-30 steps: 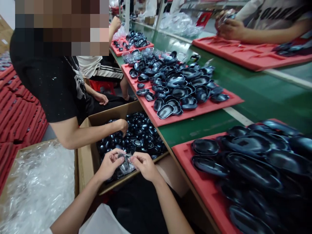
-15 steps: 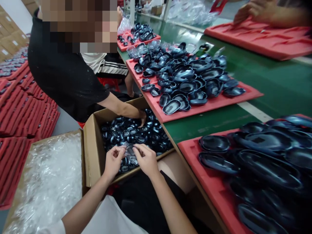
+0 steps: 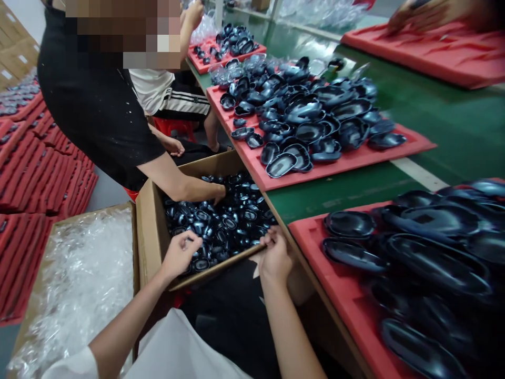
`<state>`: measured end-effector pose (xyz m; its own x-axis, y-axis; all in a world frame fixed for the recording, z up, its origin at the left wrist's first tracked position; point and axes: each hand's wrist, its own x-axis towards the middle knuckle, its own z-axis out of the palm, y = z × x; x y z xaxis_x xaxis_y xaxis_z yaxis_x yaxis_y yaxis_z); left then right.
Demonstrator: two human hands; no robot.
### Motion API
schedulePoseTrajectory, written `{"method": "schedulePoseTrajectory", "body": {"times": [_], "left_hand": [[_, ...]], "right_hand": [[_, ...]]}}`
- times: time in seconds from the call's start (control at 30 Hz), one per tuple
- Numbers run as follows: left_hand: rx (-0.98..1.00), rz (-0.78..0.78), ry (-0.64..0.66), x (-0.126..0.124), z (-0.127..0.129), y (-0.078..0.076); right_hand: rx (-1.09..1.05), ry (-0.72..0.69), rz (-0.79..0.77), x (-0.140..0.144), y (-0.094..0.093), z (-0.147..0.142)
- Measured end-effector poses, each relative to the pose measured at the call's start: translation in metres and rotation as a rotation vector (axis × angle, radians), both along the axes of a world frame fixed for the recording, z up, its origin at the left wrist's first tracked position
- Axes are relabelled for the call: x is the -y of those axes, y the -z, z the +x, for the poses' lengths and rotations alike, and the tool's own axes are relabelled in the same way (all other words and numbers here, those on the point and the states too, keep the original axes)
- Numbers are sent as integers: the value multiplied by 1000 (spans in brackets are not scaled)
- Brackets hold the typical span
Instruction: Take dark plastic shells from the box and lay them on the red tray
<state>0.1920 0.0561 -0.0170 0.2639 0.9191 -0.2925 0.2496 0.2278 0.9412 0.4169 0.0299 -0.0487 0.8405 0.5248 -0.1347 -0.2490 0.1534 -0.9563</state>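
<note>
Both hands over a cardboard box [image 3: 152,247] of glossy dark shells [image 3: 221,221].

The left hand [image 3: 179,253] hangs above the near rim, fingers curled narrow; whether it pinches anything I cannot tell. The right hand [image 3: 275,258] is at the box's right corner, fingers closed, possibly on a shell, just beside the red foam tray [image 3: 311,258] bearing larger oval shells. Another person's hand [image 3: 216,190] digs in the far side.

two cardboard boxes [image 3: 152,221], four red trays [image 3: 347,160]
</note>
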Motion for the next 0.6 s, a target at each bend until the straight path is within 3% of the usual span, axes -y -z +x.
{"method": "schedulePoseTrajectory", "body": {"times": [0.17, 0.33, 0.5, 0.6], "left_hand": [[-196, 219, 408, -28, 52, 18], [-498, 223, 681, -56, 93, 50], [-630, 396, 1089, -64, 155, 87], [-672, 441, 1193, -62, 193, 111]], "right_hand": [[-169, 83, 142, 9, 5, 8], [-146, 63, 130, 10, 3, 7], [-202, 88, 95, 4, 1, 7], [-201, 77, 75, 2, 1, 10]]}}
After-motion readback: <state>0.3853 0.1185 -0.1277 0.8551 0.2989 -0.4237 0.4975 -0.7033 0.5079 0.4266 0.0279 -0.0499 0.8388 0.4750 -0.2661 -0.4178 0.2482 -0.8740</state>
